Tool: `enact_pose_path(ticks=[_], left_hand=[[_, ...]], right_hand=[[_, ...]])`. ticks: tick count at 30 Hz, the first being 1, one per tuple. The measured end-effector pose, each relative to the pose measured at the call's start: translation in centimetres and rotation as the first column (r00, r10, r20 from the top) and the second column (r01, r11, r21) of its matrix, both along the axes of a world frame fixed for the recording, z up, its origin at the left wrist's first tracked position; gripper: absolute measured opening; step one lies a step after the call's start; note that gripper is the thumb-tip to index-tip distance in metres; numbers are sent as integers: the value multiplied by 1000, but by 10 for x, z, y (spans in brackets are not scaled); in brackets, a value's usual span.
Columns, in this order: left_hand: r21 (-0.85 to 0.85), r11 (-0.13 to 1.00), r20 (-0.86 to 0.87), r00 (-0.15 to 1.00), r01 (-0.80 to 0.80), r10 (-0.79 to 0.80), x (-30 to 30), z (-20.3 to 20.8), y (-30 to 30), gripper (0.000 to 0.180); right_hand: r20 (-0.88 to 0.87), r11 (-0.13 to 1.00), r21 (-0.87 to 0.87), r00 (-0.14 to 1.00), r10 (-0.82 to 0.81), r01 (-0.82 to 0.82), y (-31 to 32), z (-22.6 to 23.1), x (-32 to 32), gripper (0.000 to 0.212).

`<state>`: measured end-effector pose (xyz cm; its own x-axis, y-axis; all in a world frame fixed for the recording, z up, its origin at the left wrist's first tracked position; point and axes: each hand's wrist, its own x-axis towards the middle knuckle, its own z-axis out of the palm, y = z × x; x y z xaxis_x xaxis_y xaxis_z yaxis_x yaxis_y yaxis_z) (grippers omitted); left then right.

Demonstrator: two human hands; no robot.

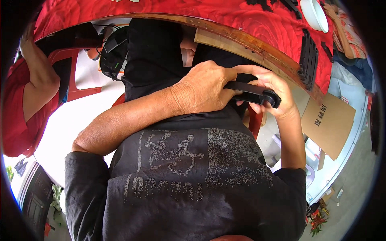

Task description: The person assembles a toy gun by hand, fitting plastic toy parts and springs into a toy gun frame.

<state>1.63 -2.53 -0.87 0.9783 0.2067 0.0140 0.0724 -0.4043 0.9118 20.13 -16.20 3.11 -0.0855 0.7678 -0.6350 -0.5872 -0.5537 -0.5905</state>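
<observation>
In front of my waist, both hands hold a black plastic part (246,87) with two long flat bars and a rounded knob-like end. My left hand (207,86) is closed on the bars' left end, its thumb and fingers pressed on them. My right hand (277,90) curls round the rounded end from the right, fingers bent behind it. Some fingertips are hidden behind the part and the hands. Several similar long black parts (307,60) lie side by side at the right edge of the red-covered table (169,7).
A white bowl (314,15) stands at the table's far right. Cardboard (327,124) lies on a pale surface to the right. A black bag with cables (114,52) is by my left leg. One person (38,76) sits at left, another (348,36) at far right.
</observation>
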Motion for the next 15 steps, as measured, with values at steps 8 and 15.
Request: enact_pose_path(ticks=[8, 15], left_hand=[[-323, 945, -234, 963, 51, -132, 8, 5, 13, 23], [-597, 780, -120, 941, 186, -316, 13, 5, 17, 34]], right_hand=[[314, 981, 179, 940, -135, 81, -10, 4, 21, 54], [476, 805, 486, 670, -570, 339, 2, -15, -8, 25]])
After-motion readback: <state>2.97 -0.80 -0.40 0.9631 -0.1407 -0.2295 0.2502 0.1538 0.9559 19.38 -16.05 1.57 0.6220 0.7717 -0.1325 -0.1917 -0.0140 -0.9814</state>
